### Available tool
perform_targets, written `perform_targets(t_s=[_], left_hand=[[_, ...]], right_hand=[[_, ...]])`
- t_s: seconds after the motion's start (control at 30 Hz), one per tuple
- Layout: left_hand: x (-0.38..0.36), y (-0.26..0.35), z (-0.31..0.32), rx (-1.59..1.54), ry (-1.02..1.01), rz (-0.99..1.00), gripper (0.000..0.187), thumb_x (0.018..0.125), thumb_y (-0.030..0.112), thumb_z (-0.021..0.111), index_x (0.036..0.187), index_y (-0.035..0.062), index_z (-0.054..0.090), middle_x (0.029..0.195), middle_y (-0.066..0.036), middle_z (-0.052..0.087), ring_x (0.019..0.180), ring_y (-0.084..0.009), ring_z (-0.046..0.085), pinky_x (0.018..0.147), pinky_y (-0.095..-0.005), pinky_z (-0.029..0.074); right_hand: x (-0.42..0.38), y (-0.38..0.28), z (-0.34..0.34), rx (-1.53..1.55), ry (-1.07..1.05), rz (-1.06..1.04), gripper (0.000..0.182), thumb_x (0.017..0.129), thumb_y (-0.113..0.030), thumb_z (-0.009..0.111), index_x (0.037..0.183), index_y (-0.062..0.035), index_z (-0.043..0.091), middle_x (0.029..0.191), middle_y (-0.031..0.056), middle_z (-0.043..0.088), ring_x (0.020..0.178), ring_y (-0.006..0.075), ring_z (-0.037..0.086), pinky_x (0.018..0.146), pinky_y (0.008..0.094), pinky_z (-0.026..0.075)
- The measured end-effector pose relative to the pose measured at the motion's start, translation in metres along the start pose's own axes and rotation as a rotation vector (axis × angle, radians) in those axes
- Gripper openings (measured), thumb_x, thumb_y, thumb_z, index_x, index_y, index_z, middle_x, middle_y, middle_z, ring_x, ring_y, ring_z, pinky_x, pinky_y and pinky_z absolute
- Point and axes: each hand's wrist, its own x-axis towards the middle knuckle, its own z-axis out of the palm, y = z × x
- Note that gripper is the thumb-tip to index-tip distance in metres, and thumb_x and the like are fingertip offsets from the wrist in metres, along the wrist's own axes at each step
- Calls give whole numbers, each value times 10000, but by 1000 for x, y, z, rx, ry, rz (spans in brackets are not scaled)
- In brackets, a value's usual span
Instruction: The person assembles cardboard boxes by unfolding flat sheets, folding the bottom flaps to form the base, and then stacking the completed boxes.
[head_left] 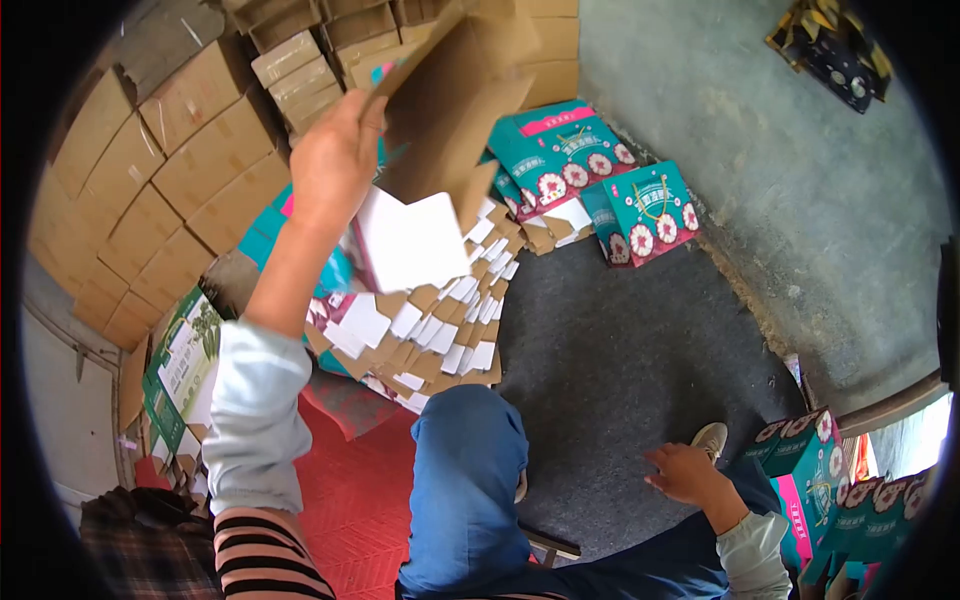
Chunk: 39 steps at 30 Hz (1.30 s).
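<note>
Raised at the upper left, my left hand (332,160) is wrapped round the edge of a cardboard gift box (450,110). Its brown inside faces me, and a white flap (420,240) hangs below my wrist; the box is slightly blurred. Under it lies a fanned stack of flattened gift boxes (440,330) with white and brown flaps. Low on the right, my right hand (685,472) hovers near my shoe (710,440), fingers apart and nothing in them.
Brown cartons (150,190) are piled along the left and back. Teal gift boxes (645,215) stand by the grey wall (720,110), with more teal boxes (810,480) at the lower right. A red mat (360,480) lies beside my knee. A green-and-white carton (185,360) leans at the left.
</note>
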Motion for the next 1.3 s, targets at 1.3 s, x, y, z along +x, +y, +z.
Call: perform_targets(t_s=[1.3], left_hand=[[-250, 266, -27, -932, -762, 134, 543, 671, 93, 779, 1143, 68, 512, 1343, -217, 415, 1199, -383, 459, 985, -428, 408]], right_hand=[[34, 83, -52, 869, 786, 542, 348, 825, -175, 547, 1135, -17, 559, 915, 193, 664, 894, 345, 642, 790, 405, 488]])
